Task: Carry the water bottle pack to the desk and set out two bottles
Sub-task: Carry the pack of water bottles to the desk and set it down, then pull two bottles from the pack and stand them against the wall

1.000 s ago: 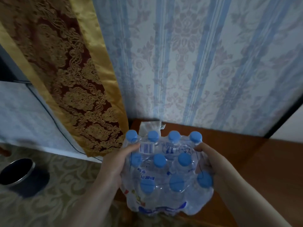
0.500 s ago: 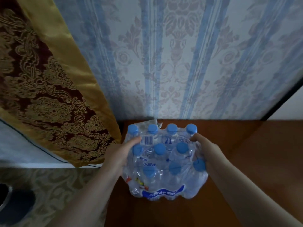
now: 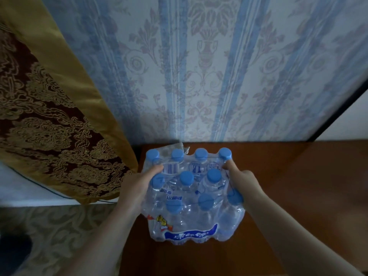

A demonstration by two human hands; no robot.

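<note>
A shrink-wrapped water bottle pack (image 3: 191, 198) with several blue-capped bottles sits over the left end of the brown wooden desk (image 3: 298, 196), close to the wall. The wrap is torn at the far edge, with a loose flap sticking up. My left hand (image 3: 137, 188) grips the pack's left side, thumb on top near the barcode label. My right hand (image 3: 243, 182) grips the right side, fingers pressed on the wrap near the far right cap. Whether the pack rests fully on the desk cannot be told.
Blue-striped patterned wallpaper (image 3: 209, 76) rises right behind the desk. A gold-edged dark red curtain (image 3: 49, 116) hangs at the left, touching the desk's left corner. Patterned carpet (image 3: 59, 236) lies below left, with a dark object (image 3: 12, 253) at its edge.
The pack has moved forward over the desk and lower toward its surface, both hands still on its sides. The view has shifted right, so the dark bin on the floor is nearly out of frame.
</note>
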